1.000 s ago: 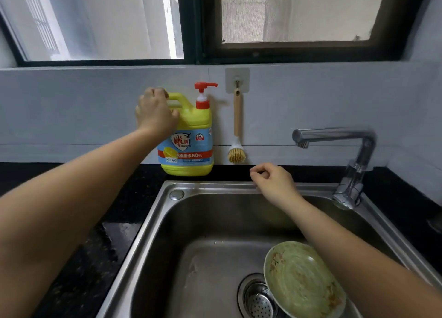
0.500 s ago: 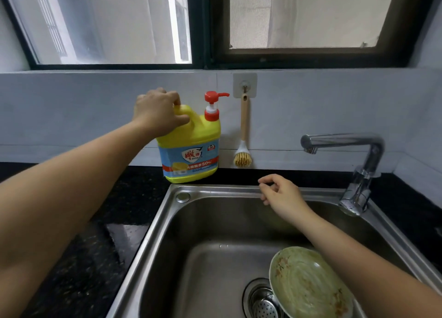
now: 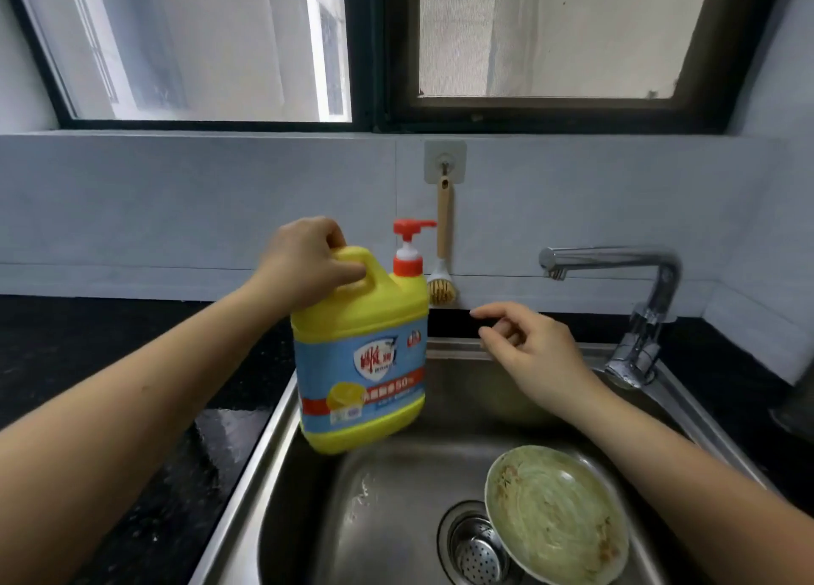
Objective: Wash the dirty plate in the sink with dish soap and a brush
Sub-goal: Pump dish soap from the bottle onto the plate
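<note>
My left hand (image 3: 304, 264) grips the handle of a yellow dish soap jug (image 3: 363, 360) with a red pump, held in the air over the left rim of the steel sink (image 3: 264, 434). A dirty greenish plate (image 3: 556, 514) with brown residue leans in the sink's right half, partly over the drain strainer (image 3: 478, 551). A wooden-handled brush (image 3: 442, 249) hangs from a wall hook behind the jug. My right hand (image 3: 530, 351) hovers over the sink's back rim, fingers loosely curled, holding nothing.
A chrome faucet (image 3: 634, 285) stands at the sink's back right, spout pointing left. Black stone countertop (image 3: 88, 364) lies on both sides of the sink. A tiled wall and a window rise behind. A dark object (image 3: 797, 408) sits at the right edge.
My left hand has lifted the soap jug off the countertop by the wall and carried it toward me, over the sink's left rim. My right hand stayed near the back rim, fingers loosened a little.
</note>
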The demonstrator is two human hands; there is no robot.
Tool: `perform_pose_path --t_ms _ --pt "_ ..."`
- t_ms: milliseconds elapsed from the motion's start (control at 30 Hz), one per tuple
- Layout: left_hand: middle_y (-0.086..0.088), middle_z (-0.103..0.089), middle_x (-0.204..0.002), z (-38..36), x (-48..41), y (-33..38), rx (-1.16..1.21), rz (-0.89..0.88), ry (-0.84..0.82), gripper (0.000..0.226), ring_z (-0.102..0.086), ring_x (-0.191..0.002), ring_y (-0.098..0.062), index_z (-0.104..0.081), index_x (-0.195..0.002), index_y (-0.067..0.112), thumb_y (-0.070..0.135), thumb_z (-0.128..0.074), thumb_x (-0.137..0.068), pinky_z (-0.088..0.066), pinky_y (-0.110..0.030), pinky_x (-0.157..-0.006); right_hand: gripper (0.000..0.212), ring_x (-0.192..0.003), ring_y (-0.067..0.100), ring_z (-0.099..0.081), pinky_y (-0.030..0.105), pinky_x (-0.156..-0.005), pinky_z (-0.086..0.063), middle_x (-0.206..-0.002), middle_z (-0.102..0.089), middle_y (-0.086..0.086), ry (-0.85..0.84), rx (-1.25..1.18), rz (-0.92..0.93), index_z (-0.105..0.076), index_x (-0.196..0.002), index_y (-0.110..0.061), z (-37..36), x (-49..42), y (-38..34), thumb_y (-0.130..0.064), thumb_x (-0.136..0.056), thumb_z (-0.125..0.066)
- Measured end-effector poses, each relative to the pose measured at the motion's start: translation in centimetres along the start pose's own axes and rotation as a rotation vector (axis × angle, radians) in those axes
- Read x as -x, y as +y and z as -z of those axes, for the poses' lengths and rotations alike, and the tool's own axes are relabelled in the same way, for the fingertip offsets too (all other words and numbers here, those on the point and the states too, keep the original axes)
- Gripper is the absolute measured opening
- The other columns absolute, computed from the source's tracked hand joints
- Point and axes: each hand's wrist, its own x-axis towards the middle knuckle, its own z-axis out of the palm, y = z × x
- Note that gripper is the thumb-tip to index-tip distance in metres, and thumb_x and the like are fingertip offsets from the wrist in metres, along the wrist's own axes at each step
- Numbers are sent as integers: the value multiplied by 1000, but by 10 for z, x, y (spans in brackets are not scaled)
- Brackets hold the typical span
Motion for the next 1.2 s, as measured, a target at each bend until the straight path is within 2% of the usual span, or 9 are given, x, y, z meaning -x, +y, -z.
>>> perform_pose_path --t_ms 133,233,367,467,600,767,933,1067,1200 --pt "-4 -59 -90 -21 36 13 0 6 -168 27 -55 -83 -21 -60 -90 16 31 -73 -72 -50 -35 -69 22 -79 -1 -59 3 -69 -42 -88 -65 -11 74 75 110 -69 -108 -22 12 8 -9 -12 -91 -60" --pt "1 -59 -92 -38 64 24 -43 -44 -279 29 -56 -84 -18 -60 -96 19 34 -72 -73 -52 -34 -72 27 -87 9 -61 8 -73 -41 -96 -68 -4 37 211 197 -69 -114 -19 17 14 -6 -11 -90 -62" --pt "5 -60 -97 -59 93 33 -137 -121 -391 30 -57 -87 -15 -59 -103 25 38 -67 -76 -52 -31 -74 32 -102 13 -60 15 -84 -40 -110 -68 -1 -167 416 238 -65 -121 -19 17 28 10 -11 -90 -61" --pt "7 -59 -93 -70 105 36 -184 -159 -443 30 -55 -82 -13 -61 -104 26 39 -64 -78 -46 -26 -67 38 -110 16 -57 23 -91 -41 -117 -66 -1 -358 526 168 -60 -127 -23 19 37 19 -11 -93 -54" --pt "6 -55 -86 -85 119 41 -237 -208 -476 30 -54 -79 -14 -62 -104 25 41 -62 -78 -44 -26 -67 43 -111 18 -56 31 -93 -43 -119 -63 0 -565 642 125 -58 -130 -27 23 45 27 -9 -92 -49" --pt "7 -55 -84 -98 127 51 -201 -184 -442 28 -54 -77 -14 -62 -100 24 41 -62 -79 -46 -25 -67 45 -118 12 -53 19 -96 -39 -130 -60 -5 -643 581 32 -55 -133 -28 31 49 33 -8 -92 -46" --pt "4 -60 -84 -106 130 59 -176 -164 -433 26 -59 -78 -15 -64 -97 21 40 -62 -80 -49 -26 -68 53 -97 14 -63 34 -87 -50 -110 -70 1 -675 557 -35 -56 -129 -35 34 48 43 -8 -85 -44" --pt "2 -63 -87 -110 129 62 -160 -171 -442 25 -60 -78 -16 -65 -96 20 38 -63 -79 -49 -27 -67 51 -78 10 -63 28 -78 -50 -101 -73 0 -637 529 -51 -58 -127 -34 37 52 50 -8 -85 -46" --pt "2 -65 -89 -112 129 61 -139 -166 -441 27 -61 -80 -17 -67 -99 20 37 -63 -78 -53 -29 -71 47 -84 14 -66 35 -80 -52 -101 -73 0 -588 474 -54 -61 -125 -29 31 61 59 -7 -86 -47"
